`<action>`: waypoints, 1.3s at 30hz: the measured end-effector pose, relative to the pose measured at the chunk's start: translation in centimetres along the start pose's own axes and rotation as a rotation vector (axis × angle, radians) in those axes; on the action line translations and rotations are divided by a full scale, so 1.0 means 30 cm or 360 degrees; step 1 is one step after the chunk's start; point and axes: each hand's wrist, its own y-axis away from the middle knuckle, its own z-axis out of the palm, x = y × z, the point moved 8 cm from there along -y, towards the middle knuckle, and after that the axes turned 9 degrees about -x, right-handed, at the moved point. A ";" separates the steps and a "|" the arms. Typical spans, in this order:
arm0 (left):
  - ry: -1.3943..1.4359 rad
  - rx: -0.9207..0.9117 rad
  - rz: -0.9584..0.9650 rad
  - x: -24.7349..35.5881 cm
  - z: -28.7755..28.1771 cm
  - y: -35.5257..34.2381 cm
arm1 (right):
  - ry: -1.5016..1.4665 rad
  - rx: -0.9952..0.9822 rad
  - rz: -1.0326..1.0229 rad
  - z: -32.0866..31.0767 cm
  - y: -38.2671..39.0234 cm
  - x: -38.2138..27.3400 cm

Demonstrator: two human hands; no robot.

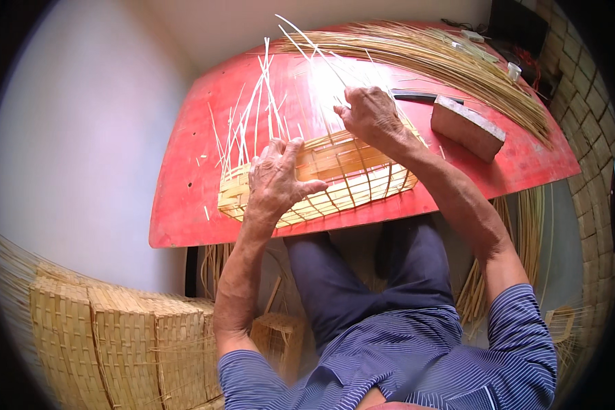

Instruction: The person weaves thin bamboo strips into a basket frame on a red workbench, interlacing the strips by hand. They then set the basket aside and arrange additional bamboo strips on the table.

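Observation:
A partly woven, box-shaped bamboo basket [234, 197] lies near the front edge of the red table, with open lattice along its near side. Smooth orange-brown slats [331, 160] show inside it. My left hand [275, 179] grips the basket toward its left end, fingers bent over the upper edge and thumb stretched along the near side. Loose pale strip ends [258, 109] fan out beyond that hand. Above the basket's right part, my right hand [372, 116] is closed on a thin bamboo strip [319, 53], whose long ends rise toward the far left. Its fingertips are partly hidden.
A brick [467, 128] and a dark curved blade-like tool [424, 97] lie right of the basket on the red table [184, 198]. Long bamboo strips [451, 65] cover its far side. Woven baskets [123, 342] stand stacked at lower left; strips [488, 273] hang at right.

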 end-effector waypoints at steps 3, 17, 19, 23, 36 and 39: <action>0.0029 -0.0039 -0.0014 0.005 -0.003 0.000 | -0.0049 0.0065 0.0040 -0.024 -0.005 0.012; 0.0017 -0.0104 -0.0126 0.018 0.000 -0.006 | -0.0142 -0.0511 0.0116 0.030 0.012 0.185; 0.0009 -0.0119 -0.0138 0.016 0.000 -0.005 | -0.0166 -0.0548 0.0194 0.040 0.019 0.188; 0.0031 -0.0104 -0.0103 0.012 0.000 -0.002 | -0.0231 -0.0454 0.0132 0.030 0.022 0.184; 0.0001 -0.0135 -0.0098 0.014 0.018 -0.009 | 0.0129 0.0261 -0.0020 -0.093 0.045 0.068; 0.0046 -0.0151 -0.0114 0.013 -0.001 -0.008 | -0.0002 -0.0304 0.0037 0.021 -0.002 0.026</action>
